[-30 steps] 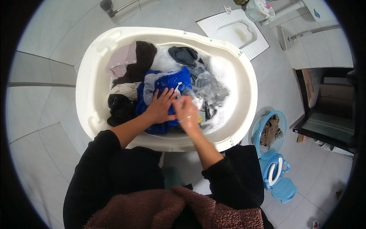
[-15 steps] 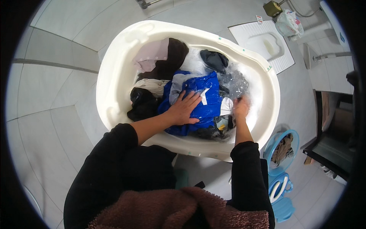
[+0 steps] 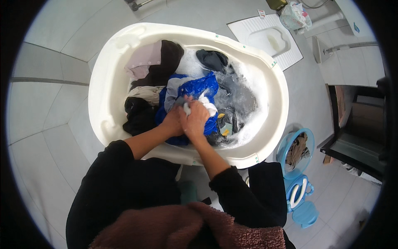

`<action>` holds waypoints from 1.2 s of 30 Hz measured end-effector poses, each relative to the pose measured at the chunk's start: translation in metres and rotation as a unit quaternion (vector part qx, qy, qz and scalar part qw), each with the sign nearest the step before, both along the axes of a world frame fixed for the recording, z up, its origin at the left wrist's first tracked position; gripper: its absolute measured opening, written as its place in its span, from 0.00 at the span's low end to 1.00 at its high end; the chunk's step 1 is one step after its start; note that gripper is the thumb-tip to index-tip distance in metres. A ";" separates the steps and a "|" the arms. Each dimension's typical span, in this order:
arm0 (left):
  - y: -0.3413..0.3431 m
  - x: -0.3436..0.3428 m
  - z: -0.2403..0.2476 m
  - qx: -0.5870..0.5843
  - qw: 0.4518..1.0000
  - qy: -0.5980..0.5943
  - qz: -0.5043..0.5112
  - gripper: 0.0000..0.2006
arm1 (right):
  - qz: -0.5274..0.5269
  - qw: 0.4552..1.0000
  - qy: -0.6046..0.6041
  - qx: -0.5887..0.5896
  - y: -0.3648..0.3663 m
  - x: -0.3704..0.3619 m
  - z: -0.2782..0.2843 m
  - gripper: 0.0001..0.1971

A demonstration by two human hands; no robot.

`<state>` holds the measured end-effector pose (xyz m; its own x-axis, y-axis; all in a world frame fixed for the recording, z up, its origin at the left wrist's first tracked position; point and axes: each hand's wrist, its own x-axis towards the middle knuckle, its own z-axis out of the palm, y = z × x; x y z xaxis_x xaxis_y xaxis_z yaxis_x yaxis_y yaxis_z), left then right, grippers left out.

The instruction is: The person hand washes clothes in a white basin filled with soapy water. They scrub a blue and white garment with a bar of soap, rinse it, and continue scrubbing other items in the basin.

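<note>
A wet blue garment with grey and white parts lies over other soaked clothes in a white plastic tub. My right hand is closed on a bunched white and grey part of it. Close against it, my left hand is also closed on the garment, its fingers partly hidden behind the right hand. Dark clothes soak in foamy water to the right of both hands. A black garment and a cream cloth lie to their left.
A pale pink cloth and a dark brown one rest at the tub's far left. Beyond the tub is a squat toilet. On the floor at right stand a blue basin with brown clothes and a blue child's potty.
My right hand has left the foamy water at the right and come across to my left hand, drawing the white part along. The garment's right side is now bunched up. The whole view has shifted.
</note>
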<state>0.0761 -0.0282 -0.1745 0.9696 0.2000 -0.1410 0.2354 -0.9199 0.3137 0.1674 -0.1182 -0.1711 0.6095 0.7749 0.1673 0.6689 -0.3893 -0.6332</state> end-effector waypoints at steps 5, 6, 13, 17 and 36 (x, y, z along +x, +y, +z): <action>0.003 0.007 0.008 -0.118 0.992 0.005 0.034 0.50 | -0.160 0.951 -0.146 -0.219 -0.009 0.086 -0.050 0.21; 0.004 0.008 0.009 -0.118 0.992 0.006 0.035 0.49 | -0.118 0.946 -0.143 -0.268 -0.015 0.104 -0.056 0.20; 0.009 0.007 0.013 -0.138 0.990 -0.007 0.030 0.50 | -0.254 0.928 -0.044 -0.268 -0.057 0.181 -0.057 0.26; 0.009 0.001 0.006 -0.133 0.990 -0.047 0.020 0.49 | -0.320 0.925 0.039 -0.204 -0.074 0.172 -0.040 0.19; 0.012 0.009 0.002 -0.129 0.991 -0.017 0.003 0.48 | -0.133 0.912 -0.146 -0.359 -0.074 0.184 -0.061 0.19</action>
